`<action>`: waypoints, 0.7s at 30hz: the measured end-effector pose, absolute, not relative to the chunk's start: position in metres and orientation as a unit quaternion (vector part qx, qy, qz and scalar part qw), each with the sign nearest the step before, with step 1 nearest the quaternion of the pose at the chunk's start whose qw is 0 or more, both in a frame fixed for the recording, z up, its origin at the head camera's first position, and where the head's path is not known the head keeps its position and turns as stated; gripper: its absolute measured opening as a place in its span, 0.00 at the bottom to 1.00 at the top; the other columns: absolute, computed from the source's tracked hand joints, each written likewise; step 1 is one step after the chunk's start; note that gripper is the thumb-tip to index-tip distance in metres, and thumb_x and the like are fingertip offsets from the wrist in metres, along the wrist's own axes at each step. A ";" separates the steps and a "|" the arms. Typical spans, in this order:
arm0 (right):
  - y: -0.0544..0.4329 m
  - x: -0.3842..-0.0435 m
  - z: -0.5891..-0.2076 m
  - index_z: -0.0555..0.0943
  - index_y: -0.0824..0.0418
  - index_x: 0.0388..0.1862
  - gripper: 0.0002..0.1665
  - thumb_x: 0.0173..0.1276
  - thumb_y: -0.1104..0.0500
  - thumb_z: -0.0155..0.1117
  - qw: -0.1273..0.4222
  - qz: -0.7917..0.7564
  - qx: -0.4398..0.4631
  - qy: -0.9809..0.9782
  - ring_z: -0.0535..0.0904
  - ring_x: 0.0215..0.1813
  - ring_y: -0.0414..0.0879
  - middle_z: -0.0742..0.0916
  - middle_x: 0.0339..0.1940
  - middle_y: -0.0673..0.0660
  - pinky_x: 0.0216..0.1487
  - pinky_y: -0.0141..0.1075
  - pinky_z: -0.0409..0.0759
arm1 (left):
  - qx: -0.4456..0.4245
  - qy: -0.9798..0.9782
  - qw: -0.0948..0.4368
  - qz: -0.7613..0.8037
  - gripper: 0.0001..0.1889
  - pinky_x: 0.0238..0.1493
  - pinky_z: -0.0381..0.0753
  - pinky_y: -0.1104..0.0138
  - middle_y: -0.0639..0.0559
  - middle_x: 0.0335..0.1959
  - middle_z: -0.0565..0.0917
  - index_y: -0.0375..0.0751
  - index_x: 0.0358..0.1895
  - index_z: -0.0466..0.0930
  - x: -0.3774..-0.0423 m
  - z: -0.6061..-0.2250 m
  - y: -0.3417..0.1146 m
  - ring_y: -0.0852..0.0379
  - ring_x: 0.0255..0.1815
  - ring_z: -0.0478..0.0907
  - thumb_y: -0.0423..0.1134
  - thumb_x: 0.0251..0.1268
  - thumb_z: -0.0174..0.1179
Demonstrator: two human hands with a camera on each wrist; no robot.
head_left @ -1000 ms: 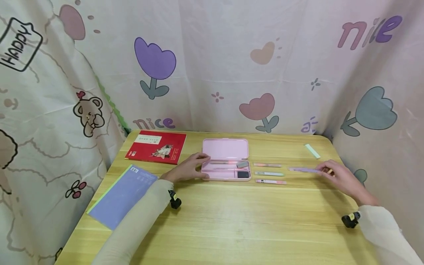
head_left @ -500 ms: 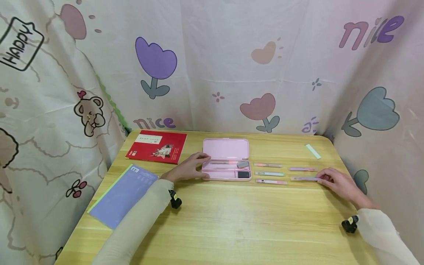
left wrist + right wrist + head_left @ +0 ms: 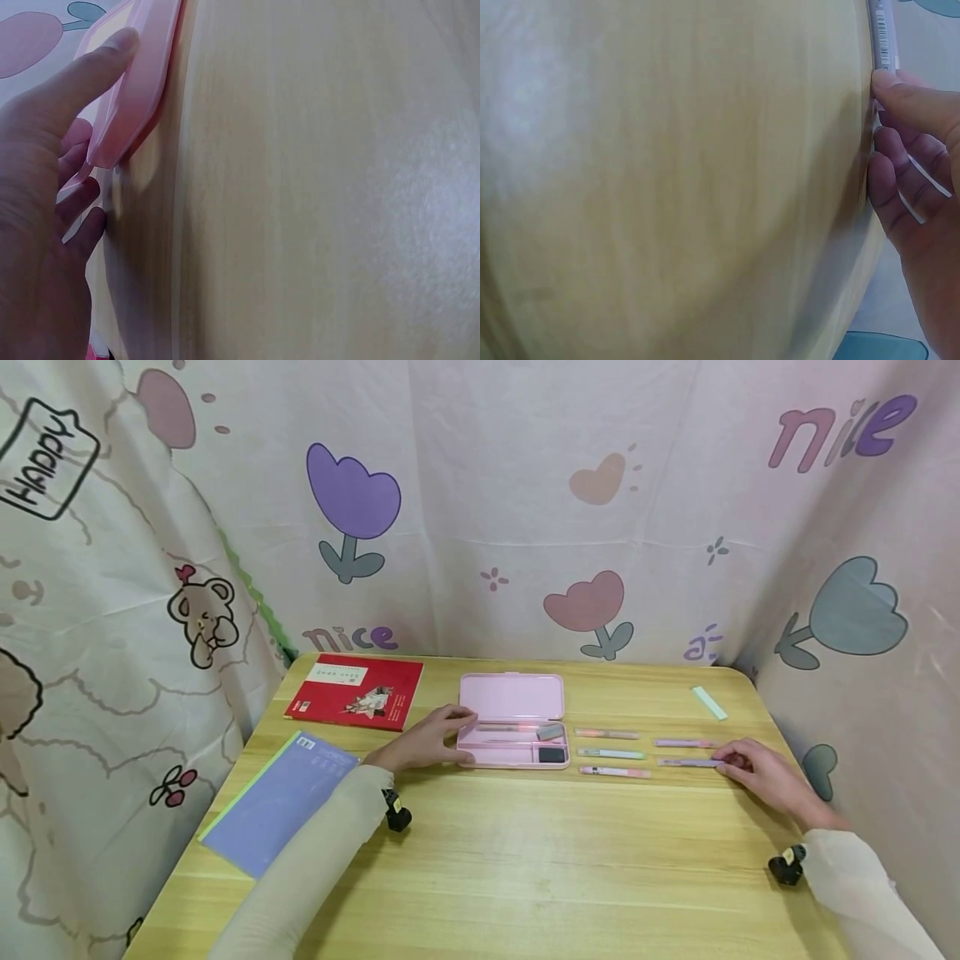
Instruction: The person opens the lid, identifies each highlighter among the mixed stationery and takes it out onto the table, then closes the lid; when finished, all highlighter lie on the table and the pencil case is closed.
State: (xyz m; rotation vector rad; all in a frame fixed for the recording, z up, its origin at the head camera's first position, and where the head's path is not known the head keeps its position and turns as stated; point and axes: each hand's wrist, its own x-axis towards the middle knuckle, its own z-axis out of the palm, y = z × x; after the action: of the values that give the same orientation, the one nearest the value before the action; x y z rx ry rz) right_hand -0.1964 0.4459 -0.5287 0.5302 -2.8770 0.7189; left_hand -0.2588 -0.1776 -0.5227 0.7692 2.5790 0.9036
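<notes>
A pink pencil case lies with its lid raised, holding a pen, a grey eraser and a dark block. My left hand holds its left end; in the left wrist view the thumb presses the near wall of the pink case, fingers at the far side. On the right, my right hand pinches the end of a purple pen flat on the table. Its barcode shows on the pen in the right wrist view. Just behind lies a pink-purple pen.
Between case and right hand lie an orange pen, a green-tipped pen and a pink pen. A pale green strip is at the back right. A red book and a blue notebook lie left on the wooden table.
My right hand has let go of the pink-purple pen's place and moved toward the front, setting the purple pen down before it. My left hand and the pencil case have stayed put.
</notes>
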 end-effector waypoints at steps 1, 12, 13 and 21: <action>0.446 -0.196 -0.529 0.89 0.59 0.45 0.07 0.71 0.67 0.76 0.066 0.238 0.174 -0.953 0.70 0.36 0.28 0.85 0.37 0.50 0.34 0.29 0.71 | 0.268 0.898 0.151 0.315 0.50 0.87 0.60 0.39 0.47 0.86 0.63 0.50 0.86 0.64 -0.259 -0.523 -0.178 0.43 0.88 0.56 0.62 0.66 0.75; 0.445 -0.195 -0.529 0.89 0.62 0.46 0.08 0.70 0.68 0.77 0.058 0.243 0.163 -0.955 0.71 0.36 0.29 0.85 0.38 0.54 0.35 0.28 0.71 | 0.263 0.898 0.155 0.317 0.50 0.87 0.60 0.38 0.47 0.87 0.62 0.51 0.86 0.64 -0.258 -0.521 -0.177 0.42 0.88 0.56 0.62 0.65 0.76; 0.445 -0.195 -0.529 0.89 0.62 0.46 0.08 0.70 0.68 0.76 0.057 0.243 0.161 -0.955 0.71 0.36 0.29 0.86 0.39 0.54 0.35 0.28 0.72 | 0.263 0.898 0.155 0.317 0.50 0.87 0.60 0.38 0.46 0.87 0.62 0.51 0.86 0.64 -0.258 -0.521 -0.177 0.42 0.88 0.56 0.62 0.65 0.76; 0.444 -0.194 -0.530 0.89 0.62 0.48 0.09 0.70 0.67 0.77 0.054 0.253 0.155 -0.953 0.73 0.38 0.28 0.87 0.41 0.56 0.36 0.27 0.74 | 0.264 0.898 0.154 0.318 0.51 0.87 0.60 0.38 0.47 0.86 0.62 0.51 0.86 0.64 -0.260 -0.524 -0.177 0.42 0.88 0.56 0.63 0.64 0.76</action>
State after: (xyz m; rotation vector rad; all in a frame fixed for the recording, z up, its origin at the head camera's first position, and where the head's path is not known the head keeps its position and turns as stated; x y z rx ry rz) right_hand -0.1937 0.4443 -0.5300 0.4699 -2.8960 0.7688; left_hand -0.2601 -0.1771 -0.5241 0.7566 2.5736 0.9104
